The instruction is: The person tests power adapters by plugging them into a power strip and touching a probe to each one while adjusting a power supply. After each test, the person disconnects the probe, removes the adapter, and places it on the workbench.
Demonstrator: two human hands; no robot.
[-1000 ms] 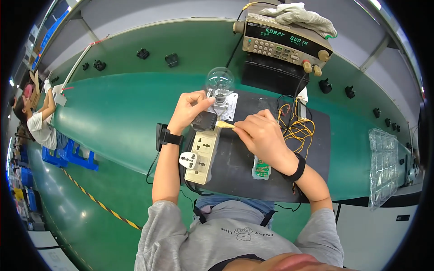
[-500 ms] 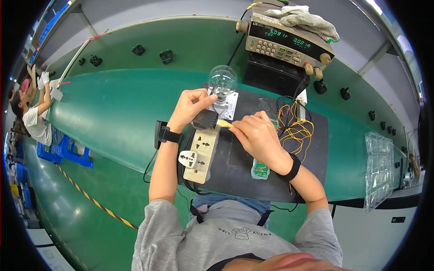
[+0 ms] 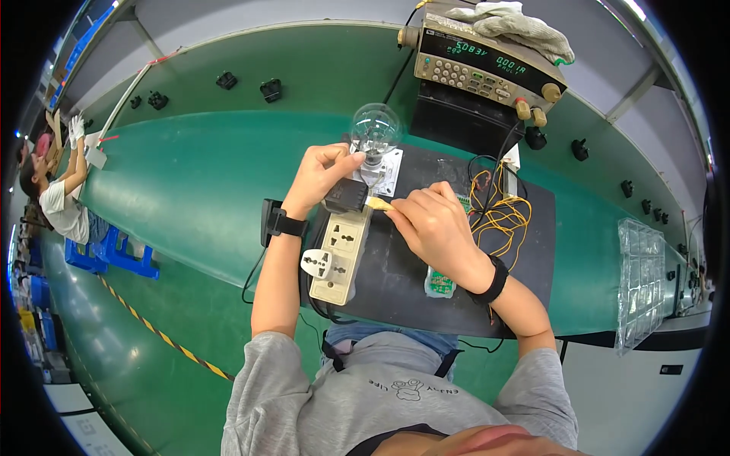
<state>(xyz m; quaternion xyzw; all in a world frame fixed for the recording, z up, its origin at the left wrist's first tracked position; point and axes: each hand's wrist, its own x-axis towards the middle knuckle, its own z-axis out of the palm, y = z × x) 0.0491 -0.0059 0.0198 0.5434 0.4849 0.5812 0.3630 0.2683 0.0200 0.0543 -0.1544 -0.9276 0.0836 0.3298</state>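
1. Connector (image 3: 379,204) in yellow, slim and short, sits between your right hand (image 3: 437,224) and the black power adapter (image 3: 345,196); its tip points left, at the adapter's right face.
2. Its long axis runs mostly crosswise to you, dropping slightly toward the right. The sleeve is yellow, with a paler end against or just beside the adapter; whether that end is seated, I cannot tell.
3. Your right thumb and forefinger pinch the connector's tail, the other fingers curled inward.
4. Your left hand (image 3: 323,176) is at the adapter's upper left, thumb and forefinger close together near the neck of the clear light bulb (image 3: 375,129); I cannot tell whether they hold anything.
5. The adapter is a dark, boxy block at the far end of the cream power strip (image 3: 334,262), its longer side running left to right.
6. The strip points away from you, leaning slightly right, with a white plug adapter (image 3: 315,263) at its nearer half.
7. On the black mat (image 3: 403,266), a green circuit board (image 3: 440,283) lies near your right wrist, and tangled yellow wires (image 3: 498,228) lie farther right.
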